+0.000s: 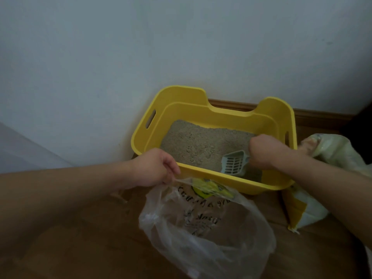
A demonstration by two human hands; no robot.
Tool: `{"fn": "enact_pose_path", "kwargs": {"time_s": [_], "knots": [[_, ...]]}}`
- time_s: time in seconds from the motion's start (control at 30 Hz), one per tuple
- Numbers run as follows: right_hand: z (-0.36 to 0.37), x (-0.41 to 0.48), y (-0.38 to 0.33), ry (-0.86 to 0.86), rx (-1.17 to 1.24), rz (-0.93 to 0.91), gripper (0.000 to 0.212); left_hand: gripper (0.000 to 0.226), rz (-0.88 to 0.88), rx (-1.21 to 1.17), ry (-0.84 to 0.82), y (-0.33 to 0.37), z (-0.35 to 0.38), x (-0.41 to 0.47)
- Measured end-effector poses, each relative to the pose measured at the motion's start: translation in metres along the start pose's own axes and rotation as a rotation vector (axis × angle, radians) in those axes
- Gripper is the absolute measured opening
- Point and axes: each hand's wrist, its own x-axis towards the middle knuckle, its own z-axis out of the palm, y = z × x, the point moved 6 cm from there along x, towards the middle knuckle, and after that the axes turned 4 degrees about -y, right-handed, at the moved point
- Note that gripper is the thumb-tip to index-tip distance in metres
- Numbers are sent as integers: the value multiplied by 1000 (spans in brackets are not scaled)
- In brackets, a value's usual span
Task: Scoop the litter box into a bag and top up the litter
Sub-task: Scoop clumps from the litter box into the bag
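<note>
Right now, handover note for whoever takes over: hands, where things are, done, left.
Left hand: pinches the rim of the clear bag, holding it open on the floor just in front of the box.
Right hand: grips the scoop handle, with the head down in the litter at the box's front right.
Sack: on the floor right of the box.
Done: bag open, scoop in hand. The scoop looks unloaded, and I cannot tell if the bag holds anything.
Left: scoop, tip into the bag, top up from the sack.
</note>
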Motion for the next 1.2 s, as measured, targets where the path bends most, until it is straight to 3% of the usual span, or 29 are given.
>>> {"fn": "enact_pose_path", "kwargs": {"time_s": [0.37,0.63,0.97,1.2], "knots": [[12,41,-52,2,209,-68,10,19,42,-210,0,-17,0,5],[8,76,-101,23,110,-171,13,20,44,-284,-53,-18,-4,7],[23,103,-122,6,431,-230,24,17,45,-349,21,-26,-25,11],[12,98,-121,99,438,-274,18,17,43,-340,30,-26,-26,8]]}}
